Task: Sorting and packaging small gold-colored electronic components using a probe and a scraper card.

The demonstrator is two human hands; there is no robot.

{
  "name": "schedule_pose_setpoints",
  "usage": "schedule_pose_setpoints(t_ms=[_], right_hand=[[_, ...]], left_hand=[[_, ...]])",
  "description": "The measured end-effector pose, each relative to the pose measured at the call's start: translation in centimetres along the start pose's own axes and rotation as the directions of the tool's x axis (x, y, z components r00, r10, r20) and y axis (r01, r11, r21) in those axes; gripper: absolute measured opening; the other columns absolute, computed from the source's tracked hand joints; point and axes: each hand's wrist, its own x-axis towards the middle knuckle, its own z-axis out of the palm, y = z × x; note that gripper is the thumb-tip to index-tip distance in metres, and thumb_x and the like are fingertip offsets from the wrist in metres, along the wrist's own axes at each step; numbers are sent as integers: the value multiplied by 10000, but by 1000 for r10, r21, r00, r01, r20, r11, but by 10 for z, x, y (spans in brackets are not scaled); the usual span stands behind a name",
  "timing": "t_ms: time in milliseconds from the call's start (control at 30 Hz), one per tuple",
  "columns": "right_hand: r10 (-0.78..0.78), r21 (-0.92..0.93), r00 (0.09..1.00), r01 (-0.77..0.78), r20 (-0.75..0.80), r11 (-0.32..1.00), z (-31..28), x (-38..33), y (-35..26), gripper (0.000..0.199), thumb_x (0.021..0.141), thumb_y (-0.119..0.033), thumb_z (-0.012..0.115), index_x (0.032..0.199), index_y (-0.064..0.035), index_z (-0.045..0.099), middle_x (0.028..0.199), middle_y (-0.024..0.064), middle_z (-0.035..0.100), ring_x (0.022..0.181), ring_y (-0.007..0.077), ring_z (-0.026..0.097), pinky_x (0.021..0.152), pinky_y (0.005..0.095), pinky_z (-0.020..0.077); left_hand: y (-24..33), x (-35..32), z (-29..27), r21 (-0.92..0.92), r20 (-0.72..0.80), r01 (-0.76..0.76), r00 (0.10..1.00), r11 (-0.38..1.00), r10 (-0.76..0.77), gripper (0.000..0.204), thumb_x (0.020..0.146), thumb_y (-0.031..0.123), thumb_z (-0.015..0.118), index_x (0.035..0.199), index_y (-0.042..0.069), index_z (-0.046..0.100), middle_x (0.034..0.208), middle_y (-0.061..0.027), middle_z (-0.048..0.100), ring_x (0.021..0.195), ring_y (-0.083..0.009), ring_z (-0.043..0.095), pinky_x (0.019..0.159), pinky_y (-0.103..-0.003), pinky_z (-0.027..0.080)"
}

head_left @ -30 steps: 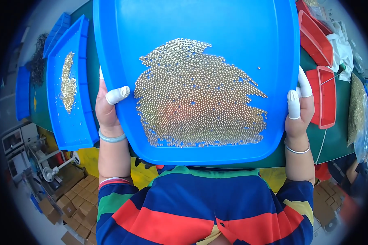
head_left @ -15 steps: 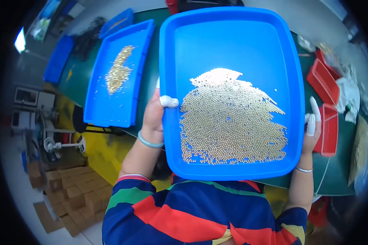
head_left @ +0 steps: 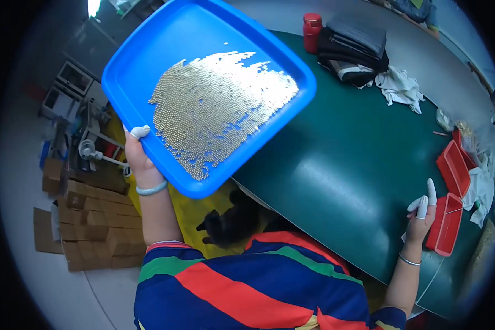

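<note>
My left hand [head_left: 139,157] grips the near edge of a large blue tray [head_left: 137,52], thumb with a white finger cot hooked over the rim. The tray is held off the left end of the green table [head_left: 341,165], and a layer of small shiny metal beads [head_left: 217,107] covers its middle. My right hand [head_left: 422,217] is far to the right, off the tray, fingers apart with white finger cots, resting on the green tabletop beside a red tray [head_left: 444,225]. It holds nothing.
A second red tray [head_left: 451,162] lies behind the first. Folded dark cloth [head_left: 355,47], a red bottle [head_left: 312,30] and a white rag [head_left: 399,85] sit at the table's far side. Cardboard boxes [head_left: 91,231] are stacked on the floor at left.
My right hand has let go of the blue tray and moved to the table by the red trays. The left hand alone now carries the tray, swung to the left.
</note>
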Motion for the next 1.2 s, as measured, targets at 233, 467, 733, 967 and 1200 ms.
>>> schedule_pose_setpoints(t_ms=[233, 467, 733, 967, 1200], right_hand=[[10, -24, 1000, -10, 0, 1000, -6, -3, -1, 411, 932, -171, 386, 1320, -39, 363, 575, -25, 455, 490, 13, 370, 446, 141, 288], [20, -46, 1000, -21, -22, 999, -2, 0, 1, 403, 932, -162, 384, 1314, -34, 373, 562, -28, 432, 483, 16, 350, 442, 147, 276], [22, -66, 999, -25, -44, 998, -3, 1, 4, 407, 930, -161, 388, 1317, -37, 368, 551, -39, 399, 475, 18, 334, 431, 150, 271], [28, -83, 998, -32, -53, 996, -5, -1, 6, 410, 922, -136, 395, 1314, -21, 367, 556, -37, 398, 485, 18, 354, 432, 148, 274], [34, -82, 997, -40, -74, 996, 1, -2, 3, 398, 925, -130, 389, 1311, -33, 378, 556, -47, 373, 471, 12, 325, 424, 148, 264]], left_hand=[[22, 56, -18, 420, -99, -463, 831, 780, 547, 686, 639, -90, 398, 1309, 9, 281, 1124, -187, 477, 964, -301, 539, 832, -355, 480], [9, 110, -28, 584, -29, -504, 771, 637, 637, 752, 677, -119, 381, 1386, 43, 192, 1172, -143, 464, 936, -221, 531, 784, -305, 445], [-3, 123, -16, 720, 140, -573, 672, 391, 727, 736, 701, -101, 400, 1389, 45, 186, 1186, -139, 467, 988, -219, 522, 851, -294, 421], [-30, 117, -8, 708, 504, -704, 553, 49, 664, 701, 706, -84, 430, 1370, 45, 247, 1134, -149, 519, 979, -239, 544, 857, -306, 423], [-48, 115, -1, 543, 714, -810, 306, -222, 630, 692, 672, -121, 429, 1329, 78, 344, 1144, -186, 515, 1000, -309, 544, 848, -347, 443]])
